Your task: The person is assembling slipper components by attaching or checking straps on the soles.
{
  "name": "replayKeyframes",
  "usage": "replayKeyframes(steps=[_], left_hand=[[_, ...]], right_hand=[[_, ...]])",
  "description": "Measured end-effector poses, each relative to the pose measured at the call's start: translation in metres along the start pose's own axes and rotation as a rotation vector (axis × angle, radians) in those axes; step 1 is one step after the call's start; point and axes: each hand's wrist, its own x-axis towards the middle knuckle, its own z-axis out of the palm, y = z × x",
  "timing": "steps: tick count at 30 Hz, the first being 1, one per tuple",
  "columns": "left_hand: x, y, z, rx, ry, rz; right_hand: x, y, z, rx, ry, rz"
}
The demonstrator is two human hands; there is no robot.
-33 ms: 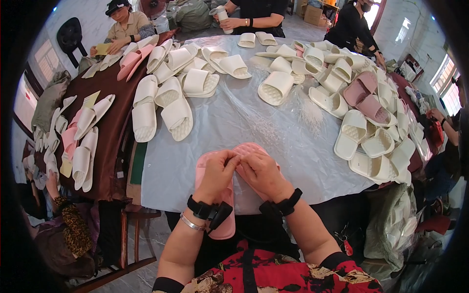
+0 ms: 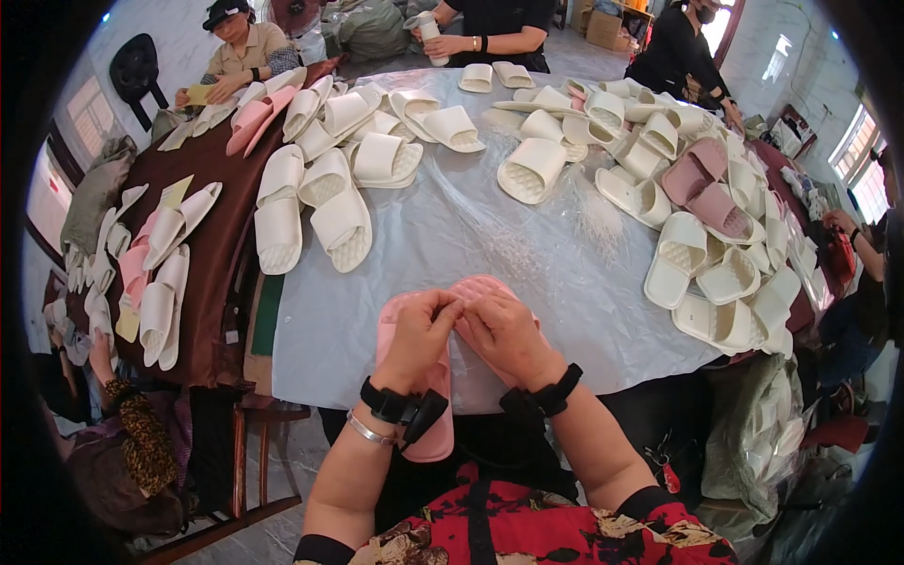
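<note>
A pair of pink slippers lies side by side at the table's near edge, in front of me. The left pink slipper [image 2: 434, 438] reaches past that edge toward my lap; the right pink slipper [image 2: 482, 284] shows its bumpy insole beyond my fingers. Over their inner sides my left hand [image 2: 421, 330] and my right hand [image 2: 508, 334] meet, fingertips pinched together. Whatever sits between the fingertips is too small or hidden to make out. Both hands cover much of the slippers' straps. Thin clear plastic strands [image 2: 499, 240] lie on the sheet just ahead.
Grey-blue plastic sheeting [image 2: 603, 348] covers the table. White slippers [image 2: 341, 221] are heaped at left, and more white slippers [image 2: 678, 254] at right with a mauve pair [image 2: 720, 202] on top. Co-workers stand or sit around, one hand [image 2: 101, 350] at far left. A wooden chair [image 2: 240, 471] stands lower left.
</note>
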Motion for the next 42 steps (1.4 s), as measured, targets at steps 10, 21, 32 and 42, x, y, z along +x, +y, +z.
replayKeyframes(steps=[10, 21, 32, 42], left_hand=[[0.004, 0.006, -0.011, -0.229, -0.153, -0.151], [0.004, 0.000, -0.011, -0.308, -0.114, -0.174], [0.002, 0.004, -0.005, -0.426, -0.002, -0.155], [0.001, -0.008, 0.001, -0.322, 0.016, -0.046]], right_hand=[[0.000, -0.002, 0.001, 0.008, 0.092, -0.039], [-0.002, -0.006, -0.001, -0.047, 0.000, 0.119], [0.000, -0.003, 0.001, -0.052, 0.040, -0.043], [-0.001, -0.005, 0.007, -0.064, 0.084, 0.026]])
